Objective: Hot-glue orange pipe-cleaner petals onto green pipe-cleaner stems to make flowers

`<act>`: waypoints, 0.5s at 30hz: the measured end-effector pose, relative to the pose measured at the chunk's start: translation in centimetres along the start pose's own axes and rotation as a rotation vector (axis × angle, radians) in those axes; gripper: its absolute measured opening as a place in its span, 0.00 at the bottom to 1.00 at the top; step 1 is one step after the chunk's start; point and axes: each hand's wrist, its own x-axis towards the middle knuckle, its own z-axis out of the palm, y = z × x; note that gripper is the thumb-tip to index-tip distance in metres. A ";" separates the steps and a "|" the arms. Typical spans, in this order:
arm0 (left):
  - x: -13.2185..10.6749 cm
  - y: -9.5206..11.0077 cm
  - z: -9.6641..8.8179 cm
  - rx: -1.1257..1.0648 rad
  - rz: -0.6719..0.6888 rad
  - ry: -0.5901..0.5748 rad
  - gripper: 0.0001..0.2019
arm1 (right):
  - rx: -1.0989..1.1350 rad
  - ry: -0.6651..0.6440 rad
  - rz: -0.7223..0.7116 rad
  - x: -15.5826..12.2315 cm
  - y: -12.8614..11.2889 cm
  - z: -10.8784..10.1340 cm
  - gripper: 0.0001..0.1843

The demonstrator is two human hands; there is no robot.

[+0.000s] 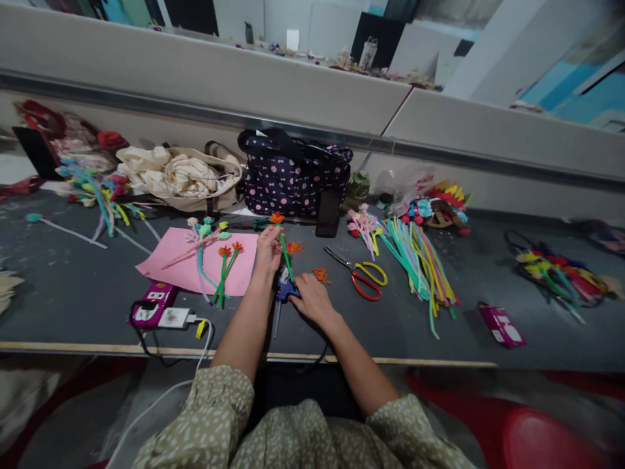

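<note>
My left hand point(268, 251) is closed around the upper part of a green pipe-cleaner stem with an orange flower head point(277, 218). My right hand point(311, 298) is wrapped round a blue-handled tool point(283, 290), probably a glue gun, at the lower end of the stem point(287, 260). Both hands rest over the dark grey table point(73, 293). Small orange flower pieces point(321, 275) lie just right of my hands. A pink sheet point(195, 264) to the left carries finished pipe-cleaner flowers point(224, 260).
Red-and-yellow scissors point(361, 277) and a bundle of coloured pipe cleaners point(420, 260) lie to the right. A polka-dot bag point(293, 172) and a phone point(327, 213) stand behind. A pink power strip with charger point(159, 309) sits at the front left edge. More craft piles line both ends.
</note>
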 end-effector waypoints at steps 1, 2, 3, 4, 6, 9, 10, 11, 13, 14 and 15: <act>0.0 0.1 0.2 -0.003 0.012 0.000 0.11 | 0.027 0.019 0.009 -0.1 0.2 -0.1 0.18; -0.1 0.3 0.3 -0.006 0.020 0.002 0.11 | 0.065 0.041 0.020 -0.1 0.4 -0.2 0.19; -0.1 0.5 0.5 -0.006 0.025 0.010 0.11 | 0.117 0.065 0.032 -0.2 0.8 -0.2 0.19; -0.1 0.7 0.7 -0.008 0.030 0.017 0.10 | 0.183 0.090 0.049 -0.4 1.1 -0.2 0.19; -0.1 1.3 1.1 -0.036 0.054 0.024 0.11 | 0.360 0.137 0.097 -0.7 1.9 -0.1 0.19; -0.3 2.6 1.8 -0.099 0.092 -0.004 0.12 | 0.717 0.187 0.219 -1.2 2.5 0.2 0.21; -0.4 3.1 2.0 -0.119 0.103 -0.016 0.12 | 0.863 0.197 0.264 -1.3 2.5 0.2 0.22; -0.5 3.7 2.3 -0.138 0.115 -0.028 0.12 | 1.018 0.207 0.304 -1.3 2.3 0.1 0.23; -0.9 5.0 2.9 -0.170 0.158 -0.066 0.13 | 1.326 0.232 0.363 -1.3 1.7 -0.3 0.27; -1.1 5.7 3.3 -0.176 0.177 -0.085 0.13 | 1.460 0.250 0.380 -1.2 1.4 -0.6 0.29; -1.3 6.3 3.6 -0.175 0.194 -0.097 0.14 | 1.572 0.268 0.390 -1.0 1.0 -0.9 0.29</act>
